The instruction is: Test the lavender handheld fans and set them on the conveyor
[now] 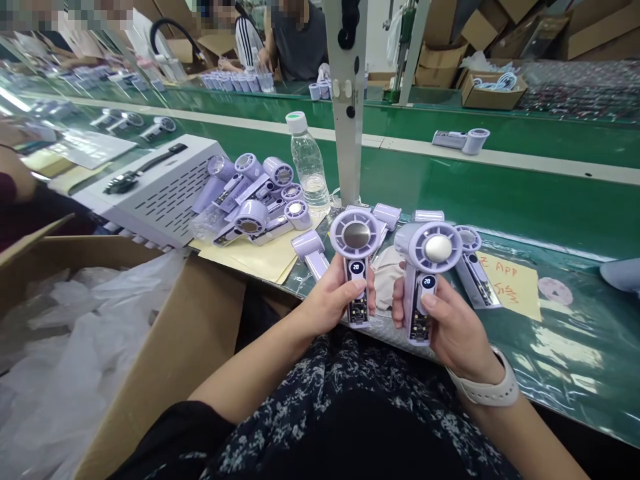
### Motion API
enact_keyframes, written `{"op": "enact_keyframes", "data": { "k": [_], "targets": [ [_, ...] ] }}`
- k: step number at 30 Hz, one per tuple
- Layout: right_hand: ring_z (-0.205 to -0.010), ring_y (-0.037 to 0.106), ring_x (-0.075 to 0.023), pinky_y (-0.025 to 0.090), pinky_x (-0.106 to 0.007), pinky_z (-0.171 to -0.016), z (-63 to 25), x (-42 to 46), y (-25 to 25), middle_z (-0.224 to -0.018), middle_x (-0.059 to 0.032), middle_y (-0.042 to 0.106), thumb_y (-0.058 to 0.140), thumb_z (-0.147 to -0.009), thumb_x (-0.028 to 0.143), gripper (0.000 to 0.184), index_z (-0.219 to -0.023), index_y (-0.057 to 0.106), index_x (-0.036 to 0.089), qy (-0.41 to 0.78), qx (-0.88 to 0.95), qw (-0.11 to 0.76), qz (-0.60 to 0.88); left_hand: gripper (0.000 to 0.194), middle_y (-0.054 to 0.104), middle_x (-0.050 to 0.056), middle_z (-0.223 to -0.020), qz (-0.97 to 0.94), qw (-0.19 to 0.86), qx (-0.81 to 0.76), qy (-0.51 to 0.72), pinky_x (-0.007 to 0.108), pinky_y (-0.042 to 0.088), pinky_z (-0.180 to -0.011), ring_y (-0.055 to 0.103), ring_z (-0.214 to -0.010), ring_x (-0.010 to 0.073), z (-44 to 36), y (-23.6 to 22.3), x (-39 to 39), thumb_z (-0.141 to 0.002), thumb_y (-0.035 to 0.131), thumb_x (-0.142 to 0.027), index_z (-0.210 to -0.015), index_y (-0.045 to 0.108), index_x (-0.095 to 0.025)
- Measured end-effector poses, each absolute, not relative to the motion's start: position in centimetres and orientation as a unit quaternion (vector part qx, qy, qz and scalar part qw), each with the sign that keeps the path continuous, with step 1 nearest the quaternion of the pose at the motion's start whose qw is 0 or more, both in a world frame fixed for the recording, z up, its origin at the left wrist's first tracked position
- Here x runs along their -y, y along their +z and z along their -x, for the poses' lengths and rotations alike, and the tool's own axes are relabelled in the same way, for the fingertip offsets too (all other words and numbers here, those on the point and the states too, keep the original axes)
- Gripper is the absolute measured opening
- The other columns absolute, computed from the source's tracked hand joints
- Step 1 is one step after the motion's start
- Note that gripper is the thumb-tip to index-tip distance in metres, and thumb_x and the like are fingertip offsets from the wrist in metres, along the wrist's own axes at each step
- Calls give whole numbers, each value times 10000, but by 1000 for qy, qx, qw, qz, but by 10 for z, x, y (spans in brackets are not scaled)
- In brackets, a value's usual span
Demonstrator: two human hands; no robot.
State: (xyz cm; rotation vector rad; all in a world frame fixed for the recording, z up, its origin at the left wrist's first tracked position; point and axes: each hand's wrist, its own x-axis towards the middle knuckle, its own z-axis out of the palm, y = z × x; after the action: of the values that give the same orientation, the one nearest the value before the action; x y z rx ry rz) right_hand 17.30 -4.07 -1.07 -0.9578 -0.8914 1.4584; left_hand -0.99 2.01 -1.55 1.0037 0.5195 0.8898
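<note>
My left hand is wrapped round the handle of a lilac handheld fan, thumb on the front below its lit display, which reads 20. A second lilac handheld fan is gripped upright in my right hand; its display also reads 20 and my thumb lies beside it. Both handles show bare circuit boards at the front. Behind my hands, more fans lie on the bench, among them one to the right and one to the left.
A pile of lilac fans lies on yellow paper at left, near a water bottle and a grey vented box. An open carton with plastic bags stands at lower left. A metal post rises ahead. Co-workers sit across the line.
</note>
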Motion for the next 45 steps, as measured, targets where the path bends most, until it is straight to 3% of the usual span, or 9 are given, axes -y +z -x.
{"op": "enact_keyframes", "data": {
  "k": [9, 13, 18, 21, 27, 31, 35, 40, 45],
  "targets": [
    [-797, 674, -205, 599, -353, -645, -171, 39, -4, -1036, -59, 695, 717, -882, 432, 247, -1013, 619, 247, 623, 371, 567, 391, 414, 616, -15, -883, -512, 722, -244, 396, 284, 543, -618, 636, -653, 127, 10, -16, -21, -877, 738, -454, -1088, 479, -209],
    [-788, 677, -206, 584, -344, -607, -172, 41, -5, -1029, -67, 697, 693, -895, 432, 226, -981, 627, 234, 625, 368, 559, 402, 363, 608, -22, -804, -499, 735, -242, 390, 282, 527, -584, 610, -622, 130, 9, -17, -19, -904, 697, -459, -1039, 472, -208],
    [-751, 670, -215, 563, -355, -563, -173, 40, -4, -1002, -70, 698, 679, -887, 442, 263, -1045, 621, 239, 617, 373, 568, 397, 369, 652, 13, -956, -492, 738, -245, 391, 332, 546, -685, 643, -668, 141, 10, -13, -18, -882, 717, -412, -1081, 486, -203],
    [-705, 647, -199, 561, -362, -563, -172, 40, -4, -996, -65, 692, 686, -877, 427, 236, -1006, 623, 239, 607, 374, 578, 398, 340, 685, 38, -897, -509, 727, -258, 382, 330, 534, -693, 676, -696, 173, 11, -14, -19, -904, 690, -447, -1036, 513, -188],
    [-531, 568, -149, 478, -306, -446, -174, 40, -10, -855, -25, 672, 590, -959, 521, 277, -1008, 622, 249, 629, 336, 580, 393, 615, 736, 70, -991, -481, 709, -326, 400, 312, 533, -625, 712, -677, 194, 8, -13, -17, -767, 837, -517, -1144, 457, -213],
    [-676, 697, -238, 621, -437, -635, -176, 40, -12, -901, -95, 748, 474, -986, 649, 480, -970, 716, 235, 650, 324, 566, 389, 494, 730, 14, -829, -445, 728, -328, 405, 315, 504, -500, 674, -526, 201, 6, -14, -16, -891, 617, -649, -1103, 439, -239],
    [-1044, 752, -346, 649, -553, -843, -176, 43, -7, -1148, -90, 788, 590, -952, 598, 360, -1055, 755, 295, 648, 313, 573, 393, 445, 753, 21, -884, -449, 756, -262, 397, 360, 560, -581, 733, -613, 242, 8, -7, -12, -894, 636, -579, -1115, 426, -256],
    [-899, 788, -356, 672, -562, -788, -176, 51, 6, -1023, -105, 822, 707, -874, 612, 375, -982, 799, 265, 654, 305, 579, 380, 451, 762, 38, -959, -443, 787, -217, 371, 364, 593, -643, 764, -710, 249, 15, 13, -1, -914, 667, -553, -1163, 406, -281],
    [-827, 772, -309, 663, -510, -768, -177, 49, 10, -968, -83, 814, 664, -924, 502, 276, -998, 783, 264, 666, 269, 590, 369, 455, 766, 25, -944, -426, 792, -240, 367, 365, 609, -680, 776, -766, 248, 13, 17, 1, -893, 707, -555, -1047, 390, -269]
  ]
}}
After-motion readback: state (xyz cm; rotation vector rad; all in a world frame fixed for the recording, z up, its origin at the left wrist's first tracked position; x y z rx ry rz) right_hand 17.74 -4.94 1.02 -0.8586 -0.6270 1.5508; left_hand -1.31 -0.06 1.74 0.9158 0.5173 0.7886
